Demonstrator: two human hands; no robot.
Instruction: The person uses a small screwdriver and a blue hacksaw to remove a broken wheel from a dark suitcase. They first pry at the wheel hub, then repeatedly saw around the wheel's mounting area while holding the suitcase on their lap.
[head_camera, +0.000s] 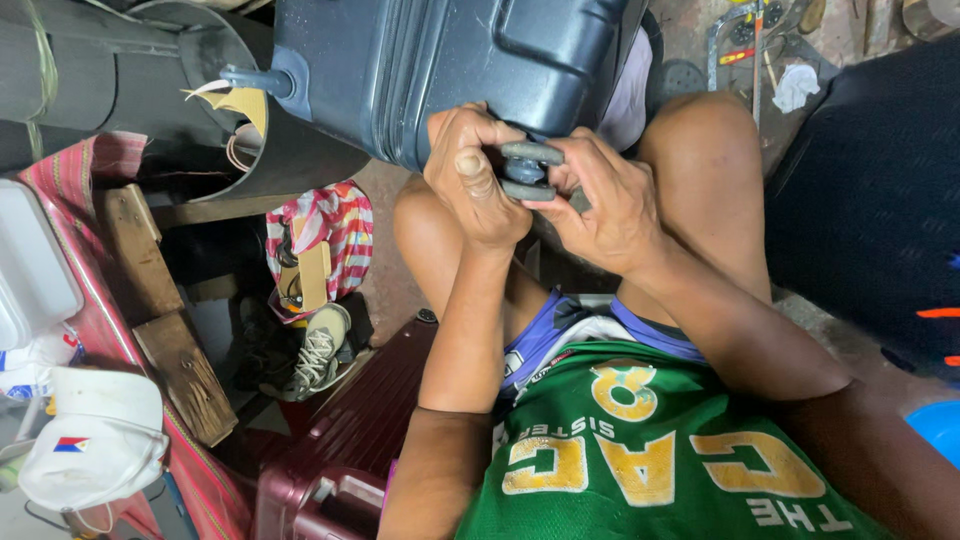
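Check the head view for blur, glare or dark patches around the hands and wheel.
Head view: the left hand, right hand and the dark wheel between them are sharp and evenly lit; soft sheen, no hard glare, on the blue suitcase; the gap beside the shoe sits in deep shadow; the picture seems turned upside down, since the green shirt print reads inverted.

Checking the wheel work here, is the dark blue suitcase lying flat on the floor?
No. The dark blue suitcase is propped up between the person's knees, with both hands at its wheel.
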